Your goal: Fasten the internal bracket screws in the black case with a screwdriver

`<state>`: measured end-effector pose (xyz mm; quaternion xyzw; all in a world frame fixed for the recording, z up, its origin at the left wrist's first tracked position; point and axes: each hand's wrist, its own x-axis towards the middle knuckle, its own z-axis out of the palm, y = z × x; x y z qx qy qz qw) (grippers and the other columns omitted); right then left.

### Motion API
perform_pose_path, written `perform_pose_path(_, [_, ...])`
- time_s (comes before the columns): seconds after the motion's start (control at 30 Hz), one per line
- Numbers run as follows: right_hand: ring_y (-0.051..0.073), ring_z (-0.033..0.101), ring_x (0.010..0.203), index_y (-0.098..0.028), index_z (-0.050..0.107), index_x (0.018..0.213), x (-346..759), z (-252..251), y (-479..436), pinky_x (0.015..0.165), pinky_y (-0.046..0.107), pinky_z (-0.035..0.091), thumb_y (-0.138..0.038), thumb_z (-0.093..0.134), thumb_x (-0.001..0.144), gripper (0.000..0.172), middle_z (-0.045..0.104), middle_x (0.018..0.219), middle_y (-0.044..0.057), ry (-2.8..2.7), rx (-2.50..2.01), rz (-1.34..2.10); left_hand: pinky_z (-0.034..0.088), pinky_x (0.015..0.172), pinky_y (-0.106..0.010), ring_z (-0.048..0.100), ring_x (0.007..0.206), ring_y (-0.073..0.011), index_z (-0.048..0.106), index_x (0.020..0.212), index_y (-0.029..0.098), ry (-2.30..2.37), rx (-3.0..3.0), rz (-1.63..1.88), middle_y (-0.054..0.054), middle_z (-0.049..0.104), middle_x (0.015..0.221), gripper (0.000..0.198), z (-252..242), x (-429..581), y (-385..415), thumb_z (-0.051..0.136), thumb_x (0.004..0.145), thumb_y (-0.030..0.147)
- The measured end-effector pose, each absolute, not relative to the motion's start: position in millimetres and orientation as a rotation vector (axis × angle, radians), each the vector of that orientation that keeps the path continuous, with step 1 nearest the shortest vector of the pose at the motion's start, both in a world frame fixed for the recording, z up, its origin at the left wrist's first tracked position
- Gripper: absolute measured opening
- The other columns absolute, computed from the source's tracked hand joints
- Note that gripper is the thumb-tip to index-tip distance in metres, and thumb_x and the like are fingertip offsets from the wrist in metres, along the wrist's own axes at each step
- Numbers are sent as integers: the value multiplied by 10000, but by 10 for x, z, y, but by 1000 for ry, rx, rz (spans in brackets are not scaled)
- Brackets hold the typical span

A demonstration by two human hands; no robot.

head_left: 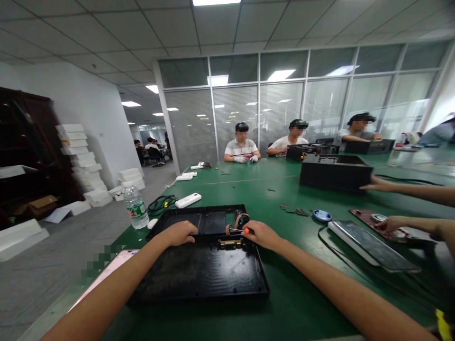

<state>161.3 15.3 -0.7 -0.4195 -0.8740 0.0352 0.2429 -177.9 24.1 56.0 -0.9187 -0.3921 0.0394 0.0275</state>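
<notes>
A flat black plastic device case [202,270] lies open on the green table [291,303] in front of me. My left hand [179,232] rests closed on its upper left part, fingers curled down on the casing. My right hand [261,234] is closed around a small screwdriver with an orange handle [246,230], its tip pointing left at a bundle of coloured wires [240,221] inside the case. A brass-coloured hinge part [230,242] sits between my hands.
A water bottle [135,206] and a white adapter [188,200] stand to the left, beside black cables. A neighbour's two hands [391,222] work on a circuit board at right, by a flat panel [373,245], a blue disc and a black box [334,171]. Several people sit at the far side.
</notes>
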Motion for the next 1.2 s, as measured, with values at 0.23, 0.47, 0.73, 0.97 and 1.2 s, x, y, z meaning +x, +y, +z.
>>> perform_pose_path(0.23, [173,547,874,-187,575,994,1560,33,96,770,284,416,-394,550,817,274,574,977,60,-2361,-1042,141,415,756,-240,554,862,-180,602,933,189,-1208,-2800,5,-37,591,906,195,689,-1629,78,629,754,260])
perform_pose_path(0.47, [141,502,712,-173,534,808,1780,30,161,652,264,409,-289,531,794,117,539,786,17,-2035,-1126,201,424,813,-307,513,878,-191,616,928,201,-502,-2759,-8,-71,553,926,131,479,-754,-174,540,824,177])
perform_pose_path(0.73, [134,478,652,-173,532,744,2031,-69,212,599,250,371,-217,516,760,50,525,713,0,-2045,-1191,191,386,911,-389,514,877,-194,606,724,148,-252,-2668,-38,-92,578,912,188,271,-654,-84,472,847,102])
perform_pose_path(0.97, [139,492,675,-177,542,757,1941,22,147,622,251,379,-222,505,773,60,553,736,9,-2049,-1115,181,403,850,-238,569,868,-141,628,905,164,-548,-3072,-328,-42,646,888,195,422,-523,-100,435,886,140])
perform_pose_path(1.2, [146,493,692,-173,545,748,1971,4,158,633,256,375,-214,510,774,60,550,733,13,-2066,-1116,140,414,790,-211,594,848,-135,644,1012,167,-718,-3167,-455,-53,655,913,247,354,-273,5,424,902,191])
